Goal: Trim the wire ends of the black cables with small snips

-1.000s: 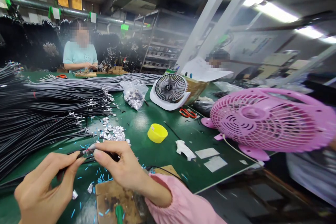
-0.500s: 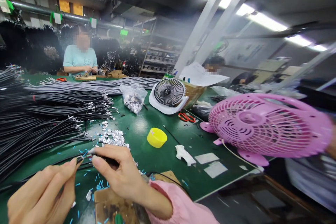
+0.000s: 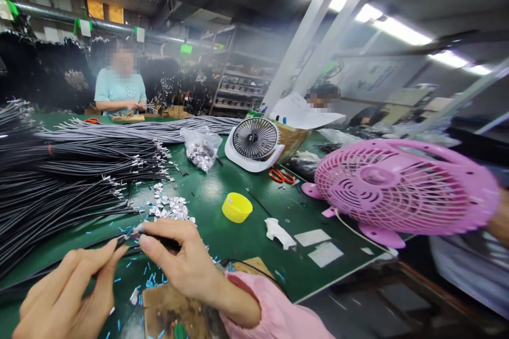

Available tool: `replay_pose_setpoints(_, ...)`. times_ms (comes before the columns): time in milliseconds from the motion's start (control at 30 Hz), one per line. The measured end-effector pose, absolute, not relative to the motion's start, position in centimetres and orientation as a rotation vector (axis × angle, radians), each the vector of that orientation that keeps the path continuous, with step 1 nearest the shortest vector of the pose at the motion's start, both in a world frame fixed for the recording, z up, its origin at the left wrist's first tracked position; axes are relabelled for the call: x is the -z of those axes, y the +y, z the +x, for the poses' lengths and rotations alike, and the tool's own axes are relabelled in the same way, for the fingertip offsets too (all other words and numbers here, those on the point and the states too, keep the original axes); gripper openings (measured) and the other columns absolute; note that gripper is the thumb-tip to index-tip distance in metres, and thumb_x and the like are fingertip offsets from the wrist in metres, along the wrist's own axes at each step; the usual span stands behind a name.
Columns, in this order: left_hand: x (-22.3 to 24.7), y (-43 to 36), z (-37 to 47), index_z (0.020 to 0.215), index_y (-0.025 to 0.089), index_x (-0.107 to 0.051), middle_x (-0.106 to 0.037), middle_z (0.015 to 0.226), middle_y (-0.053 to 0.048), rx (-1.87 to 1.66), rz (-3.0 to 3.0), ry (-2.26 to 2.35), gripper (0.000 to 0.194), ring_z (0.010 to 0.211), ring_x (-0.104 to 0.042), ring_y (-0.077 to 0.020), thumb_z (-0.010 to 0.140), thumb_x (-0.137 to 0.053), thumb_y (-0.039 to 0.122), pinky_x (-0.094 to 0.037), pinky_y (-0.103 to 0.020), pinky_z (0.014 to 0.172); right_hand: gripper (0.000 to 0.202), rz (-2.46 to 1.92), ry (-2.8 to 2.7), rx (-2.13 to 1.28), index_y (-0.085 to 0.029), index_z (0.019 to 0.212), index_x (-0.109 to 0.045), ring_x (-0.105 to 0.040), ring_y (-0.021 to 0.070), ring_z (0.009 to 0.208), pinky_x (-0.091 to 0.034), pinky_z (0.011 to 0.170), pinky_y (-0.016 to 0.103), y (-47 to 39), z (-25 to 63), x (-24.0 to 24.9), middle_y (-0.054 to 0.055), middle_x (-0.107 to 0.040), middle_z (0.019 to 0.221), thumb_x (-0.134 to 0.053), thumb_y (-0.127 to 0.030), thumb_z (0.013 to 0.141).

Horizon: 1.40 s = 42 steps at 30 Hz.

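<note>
My left hand (image 3: 73,288) pinches a black cable (image 3: 120,242) just behind its stripped end, thumb and fingertips closed. At that end, the thumb and index finger of my right hand (image 3: 189,257) close on the thin wire ends (image 3: 132,232). The index fingertip has a whitish covering. Something dark shows under the right palm, but I cannot make out what it is. Blue offcuts (image 3: 151,278) lie scattered below the hands. A pile of silver foil scraps (image 3: 170,206) sits just beyond them. Bundled black cables (image 3: 71,185) lie at the left.
A stained wooden board (image 3: 159,310) lies at the near edge. Beyond are a yellow ring (image 3: 237,207), a white fan (image 3: 254,143), orange-handled scissors (image 3: 281,176) and a plastic bag (image 3: 201,148). A pink fan (image 3: 382,185) stands right. A co-worker (image 3: 120,87) sits across the green table.
My left hand has shifted slightly and its fingers have changed their bend around the cable end. The right hand has barely moved. The whole view has drifted a little.
</note>
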<state>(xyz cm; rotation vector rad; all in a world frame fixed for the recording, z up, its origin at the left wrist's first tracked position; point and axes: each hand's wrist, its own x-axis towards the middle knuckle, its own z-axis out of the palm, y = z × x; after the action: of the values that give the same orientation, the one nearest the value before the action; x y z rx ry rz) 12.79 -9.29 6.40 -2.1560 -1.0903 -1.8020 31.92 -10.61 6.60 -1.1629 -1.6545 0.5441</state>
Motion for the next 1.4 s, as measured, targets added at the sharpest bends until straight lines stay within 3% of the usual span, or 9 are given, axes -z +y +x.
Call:
replay_pose_setpoints(100,-7.4,-9.0,13.0,0.091,0.029,-0.075,-0.079,0.072,0.01,1.742,-2.189,-1.078,0.008,0.054,-0.072,-0.0082,0.095,-0.068,0.028,-0.055,-0.017,0.058,0.019,-1.124,-1.663,-0.513,-0.022,0.09,-0.077,-0.053,0.0144,0.057,-0.041,0.05,0.026,-10.7,31.6,-7.5,0.0,-0.064,0.067,-0.063,-0.034,0.095)
replay_pose_setpoints(200,-8.2,-8.5,12.6,0.076,0.028,-0.072,-0.069,0.054,0.009,1.767,-2.421,-1.176,0.026,0.038,-0.061,-0.0079,0.097,-0.062,0.04,-0.045,-0.016,0.038,0.024,-1.043,-1.677,-0.493,-0.021,0.073,-0.07,-0.047,0.0124,0.053,-0.034,0.048,0.026,-10.7,31.4,-8.4,-0.001,-0.059,0.062,-0.059,-0.029,0.093)
replay_pose_setpoints(300,-8.6,-8.1,11.9,0.065,0.025,-0.069,-0.054,0.038,0.008,1.735,-2.855,-1.403,0.043,0.027,-0.05,-0.0095,0.097,-0.057,0.05,-0.036,-0.017,0.028,0.025,-1.026,-1.618,-0.541,-0.021,0.072,-0.068,-0.049,0.0123,0.056,-0.038,0.052,0.025,-10.5,31.3,-9.0,-0.001,-0.06,0.064,-0.057,-0.029,0.092)
replay_pose_setpoints(400,-8.6,-8.0,11.6,0.063,0.023,-0.071,-0.059,0.044,0.004,1.694,-2.946,-1.58,0.047,0.034,-0.055,-0.0111,0.092,-0.059,0.057,-0.04,-0.017,0.032,0.02,-1.022,-1.582,-0.672,-0.021,0.079,-0.071,-0.054,0.0124,0.061,-0.044,0.057,0.023,-10.4,31.2,-9.6,-0.001,-0.064,0.069,-0.062,-0.035,0.091)
replay_pose_setpoints(533,-8.5,-8.0,11.5,0.065,0.024,-0.075,-0.067,0.052,0.003,1.636,-2.861,-1.537,0.037,0.044,-0.061,-0.0125,0.085,-0.066,0.053,-0.047,-0.016,0.042,0.014,-1.083,-1.511,-0.88,-0.019,0.073,-0.068,-0.05,0.0106,0.058,-0.041,0.055,0.023,-10.3,30.8,-10.2,-0.002,-0.062,0.066,-0.068,-0.028,0.084)
replay_pose_setpoints(667,-8.1,-8.3,11.8,0.071,0.025,-0.079,-0.07,0.056,0.003,1.616,-2.831,-1.538,0.033,0.046,-0.062,-0.0131,0.087,-0.064,0.05,-0.048,-0.017,0.044,0.021,-1.034,-1.608,-0.63,-0.019,0.063,-0.061,-0.043,0.0096,0.052,-0.035,0.051,0.023,-10.2,30.9,-9.3,-0.004,-0.053,0.058,-0.064,-0.021,0.084)
replay_pose_setpoints(867,-8.4,-8.6,12.8,0.068,0.028,-0.077,-0.072,0.058,0.005,1.775,-2.663,-1.428,0.03,0.046,-0.066,-0.0125,0.086,-0.066,0.049,-0.047,-0.015,0.041,0.014,-0.832,-1.824,-0.264,-0.018,0.093,-0.074,-0.06,0.0152,0.067,-0.048,0.061,0.025,-10.1,31.5,-7.3,0.004,-0.069,0.078,-0.062,-0.026,0.095)
replay_pose_setpoints(1100,-11.6,-8.3,13.5,0.043,0.023,-0.054,-0.053,0.039,0.006,1.651,-3.087,-1.178,0.045,0.032,-0.049,-0.0088,0.087,-0.055,0.034,-0.037,-0.014,0.033,0.041,-0.725,-1.772,-0.907,-0.019,0.069,-0.058,-0.045,0.009,0.049,-0.038,0.045,0.022,-10.0,31.6,-8.4,-0.002,-0.057,0.064,-0.053,-0.044,0.101)
replay_pose_setpoints(1400,-10.4,-8.4,13.6,0.044,0.022,-0.056,-0.046,0.041,0.002,1.502,-3.041,-1.756,0.053,0.037,-0.041,-0.0115,0.078,-0.054,0.063,-0.033,-0.02,0.034,0.027,-0.789,-1.854,-0.022,-0.021,0.068,-0.057,-0.043,0.01,0.051,-0.034,0.049,0.024,-9.6,31.6,-7.7,-0.002,-0.054,0.061,-0.053,-0.026,0.094)
